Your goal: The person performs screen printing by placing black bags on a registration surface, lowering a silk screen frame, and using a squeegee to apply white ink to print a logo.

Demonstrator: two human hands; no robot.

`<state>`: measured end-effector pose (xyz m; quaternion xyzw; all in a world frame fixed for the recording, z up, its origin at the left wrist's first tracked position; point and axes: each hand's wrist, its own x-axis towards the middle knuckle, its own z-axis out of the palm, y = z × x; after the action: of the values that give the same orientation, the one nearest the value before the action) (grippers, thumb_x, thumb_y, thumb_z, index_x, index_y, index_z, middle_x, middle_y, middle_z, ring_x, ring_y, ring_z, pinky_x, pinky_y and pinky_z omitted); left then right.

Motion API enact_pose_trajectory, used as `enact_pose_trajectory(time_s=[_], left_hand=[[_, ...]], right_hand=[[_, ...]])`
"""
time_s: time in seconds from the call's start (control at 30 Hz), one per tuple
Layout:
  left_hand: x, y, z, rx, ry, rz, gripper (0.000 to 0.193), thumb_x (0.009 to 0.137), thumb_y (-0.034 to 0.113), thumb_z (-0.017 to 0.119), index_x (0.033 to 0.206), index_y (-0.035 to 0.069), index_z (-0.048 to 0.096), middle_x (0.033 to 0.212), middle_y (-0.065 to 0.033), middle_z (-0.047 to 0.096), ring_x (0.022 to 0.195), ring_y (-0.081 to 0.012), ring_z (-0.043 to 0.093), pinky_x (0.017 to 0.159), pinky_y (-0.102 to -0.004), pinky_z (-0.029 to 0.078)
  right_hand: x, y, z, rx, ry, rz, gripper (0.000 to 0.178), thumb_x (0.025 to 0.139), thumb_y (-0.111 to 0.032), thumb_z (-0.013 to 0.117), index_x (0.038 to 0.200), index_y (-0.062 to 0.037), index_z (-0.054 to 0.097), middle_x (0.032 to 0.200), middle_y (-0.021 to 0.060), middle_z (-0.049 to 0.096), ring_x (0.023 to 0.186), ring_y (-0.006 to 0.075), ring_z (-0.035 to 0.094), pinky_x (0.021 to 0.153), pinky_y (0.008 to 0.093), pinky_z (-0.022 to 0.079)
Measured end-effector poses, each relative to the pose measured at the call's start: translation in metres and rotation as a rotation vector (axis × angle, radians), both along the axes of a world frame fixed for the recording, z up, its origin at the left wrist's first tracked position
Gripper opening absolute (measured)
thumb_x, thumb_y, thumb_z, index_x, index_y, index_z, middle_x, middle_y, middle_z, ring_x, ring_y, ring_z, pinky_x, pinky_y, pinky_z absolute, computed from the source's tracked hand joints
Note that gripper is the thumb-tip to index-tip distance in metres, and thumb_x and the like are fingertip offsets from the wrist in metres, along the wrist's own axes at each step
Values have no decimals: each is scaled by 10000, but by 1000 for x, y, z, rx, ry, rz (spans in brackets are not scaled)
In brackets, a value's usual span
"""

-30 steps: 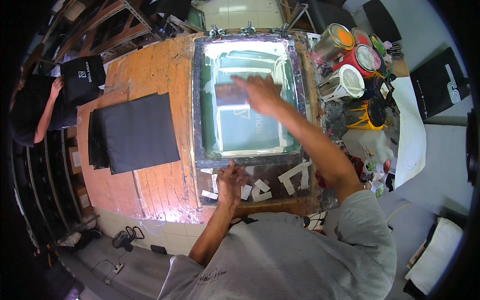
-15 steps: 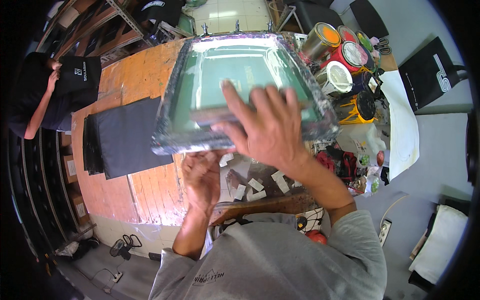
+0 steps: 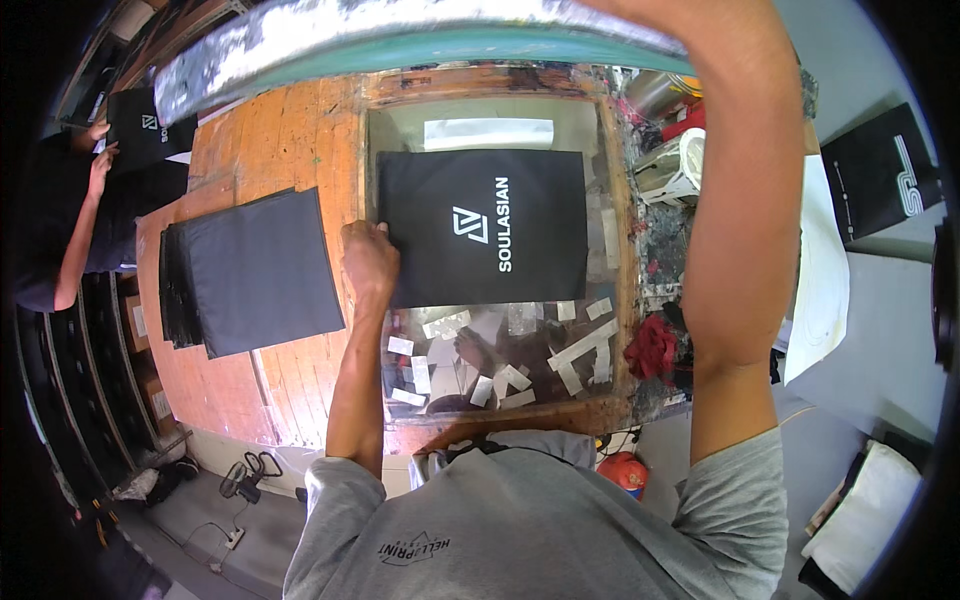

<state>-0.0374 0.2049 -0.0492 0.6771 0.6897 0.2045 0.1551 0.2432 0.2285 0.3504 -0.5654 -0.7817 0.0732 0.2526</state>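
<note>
Head view: the person's left hand (image 3: 370,260), at the middle of the frame, is closed on the left edge of a black cloth sheet (image 3: 540,225). This sheet lies flat on a clear panel (image 3: 545,390), its white print facing up. The right arm (image 3: 745,220) reaches up the right side; its hand is past the top edge, so I cannot tell whether it is wide, narrow or holding something. A screen frame (image 3: 420,42) crosses the top of the picture, above the sheet and apart from it. Just above the sheet lies a pale strip (image 3: 488,134); below it, short tape pieces (image 3: 480,391) are scattered on the panel. Left of the hand, a stack of black sheets (image 3: 265,275) rests on the wooden table (image 3: 300,400). At upper right stands a white tub (image 3: 675,168), partly behind the arm, with a red rag (image 3: 652,347) lower down. At upper left, a co-worker (image 3: 60,220) holds another black piece (image 3: 140,130) with white print.
</note>
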Motion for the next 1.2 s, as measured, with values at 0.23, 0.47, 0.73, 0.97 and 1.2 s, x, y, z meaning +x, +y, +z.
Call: enact_pose_trajectory(time_s=[0.23, 0.47, 0.73, 0.97, 1.2], left_hand=[[-172, 70, 35, 45, 55, 306, 272, 954, 219, 680, 1009, -47, 680, 1084, -280, 686, 957, -416, 682, 854, -472, 541], [-229, -14, 12, 352, 15, 307, 487, 1052, 252, 559, 1379, -109, 560, 1490, -328, 497, 1420, -469, 446, 1202, -488, 344], [-65, -162, -3, 209, 145, -40, 439, 939, 202, 675, 1329, 2, 653, 1461, -306, 534, 1408, -457, 448, 1144, -596, 353], [-95, -109, 17, 87, -155, 47, 99, 833, 122, 770, 914, 74, 740, 1036, -109, 679, 1029, -320, 601, 926, -442, 464], [-105, -102, 9, 121, -165, -5, 211, 785, 184, 860, 885, 54, 728, 933, -108, 637, 911, -309, 612, 870, -437, 452]], right_hand=[[-25, 28, 42, -426, 38, -278, 363, 999, -285, 570, 885, 39, 685, 646, 147, 630, 609, 240, 588, 621, 421, 489], [-20, 26, -7, 61, -62, -208, 319, 1026, -290, 594, 960, 10, 681, 789, 157, 673, 714, 256, 602, 689, 404, 488], [-12, 25, -12, 115, -39, -139, 350, 1011, -324, 611, 1053, 13, 696, 919, 227, 717, 847, 342, 667, 784, 412, 515], [-22, 5, -8, 54, -52, -188, 389, 987, -368, 645, 992, 17, 697, 879, 239, 701, 803, 369, 660, 759, 441, 506], [-19, 0, -14, 30, -59, -183, 405, 971, -384, 643, 974, 18, 695, 887, 244, 709, 816, 392, 673, 764, 473, 505]])
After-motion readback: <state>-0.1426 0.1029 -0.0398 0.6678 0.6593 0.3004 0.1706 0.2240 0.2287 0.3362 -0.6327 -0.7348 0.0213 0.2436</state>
